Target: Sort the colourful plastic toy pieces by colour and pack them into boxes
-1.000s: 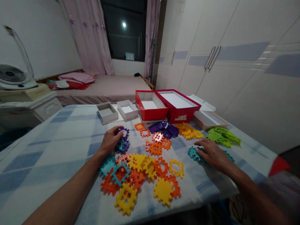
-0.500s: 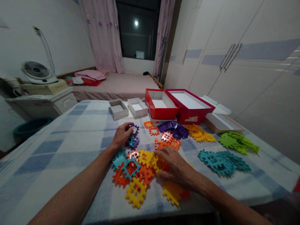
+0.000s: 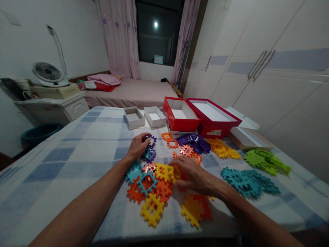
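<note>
My left hand (image 3: 138, 147) is closed on the edge of a purple notched building piece (image 3: 152, 140), thumb and fingers pinching it. Just below lies a purple-and-teal piece (image 3: 149, 155). Over the middle of a mixed pile, my right hand (image 3: 192, 174) is spread, thumb apart from curved fingers. Beside its fingertips are yellow window-pattern pieces (image 3: 162, 171), and a red piece (image 3: 182, 184) shows partly beneath the palm. Nearer me in the pile are teal pieces (image 3: 147, 183), orange-red pieces (image 3: 163, 190), a yellow window piece (image 3: 152, 210) and a solid yellow piece (image 3: 191, 210).
Sorted heaps lie to the right: purple (image 3: 200, 144), amber (image 3: 223, 149), green (image 3: 266, 161) and teal (image 3: 243, 181). Orange pieces (image 3: 172, 143) lie beyond the pile. Along the far edge stand two small white boxes (image 3: 155, 120), a red box (image 3: 182, 124) and a crimson box (image 3: 218, 128).
The whole view has shifted slightly to the right. My right hand has moved a little away from me, uncovering more of the red piece near the solid yellow one. My left hand stays at the purple piece.
</note>
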Available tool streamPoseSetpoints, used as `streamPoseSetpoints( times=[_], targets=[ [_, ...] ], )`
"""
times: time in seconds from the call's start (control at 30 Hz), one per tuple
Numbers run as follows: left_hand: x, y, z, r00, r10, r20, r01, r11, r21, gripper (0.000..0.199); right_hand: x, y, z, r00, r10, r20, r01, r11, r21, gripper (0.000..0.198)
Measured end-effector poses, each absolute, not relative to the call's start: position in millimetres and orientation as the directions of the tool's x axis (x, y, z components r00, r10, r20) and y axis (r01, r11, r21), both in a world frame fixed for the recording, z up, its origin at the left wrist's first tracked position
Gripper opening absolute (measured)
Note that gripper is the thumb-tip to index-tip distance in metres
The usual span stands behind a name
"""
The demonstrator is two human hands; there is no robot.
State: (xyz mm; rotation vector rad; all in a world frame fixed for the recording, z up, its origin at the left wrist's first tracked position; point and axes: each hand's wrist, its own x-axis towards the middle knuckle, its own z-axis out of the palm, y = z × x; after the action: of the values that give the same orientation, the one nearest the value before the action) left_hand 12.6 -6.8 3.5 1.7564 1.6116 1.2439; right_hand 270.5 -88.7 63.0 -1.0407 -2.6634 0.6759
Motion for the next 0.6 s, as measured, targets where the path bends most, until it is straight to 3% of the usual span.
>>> streamPoseSetpoints(
  times=[0.17,0.43,0.6],
  targets=[
    [11.3,-4.8,0.4,-0.075,0.946,0.315,0.546,-0.226,0.807,0.04,261.3,-83.1,57.2,-0.73,0.682,-0.042,0.624,0.641,-0.446,0.053],
    [11.7,-5.1,1.0,-0.073,0.945,0.319,0.545,-0.23,0.806,0.04,268.3,-71.1,62.5,-0.678,0.735,0.004,0.562,0.523,-0.641,0.019],
    [12.5,-6.1,2.6,-0.071,0.944,0.323,0.555,-0.232,0.799,0.04,249.3,-61.6,66.1,-0.729,0.679,-0.079,0.539,0.499,-0.679,0.021]
  ],
)
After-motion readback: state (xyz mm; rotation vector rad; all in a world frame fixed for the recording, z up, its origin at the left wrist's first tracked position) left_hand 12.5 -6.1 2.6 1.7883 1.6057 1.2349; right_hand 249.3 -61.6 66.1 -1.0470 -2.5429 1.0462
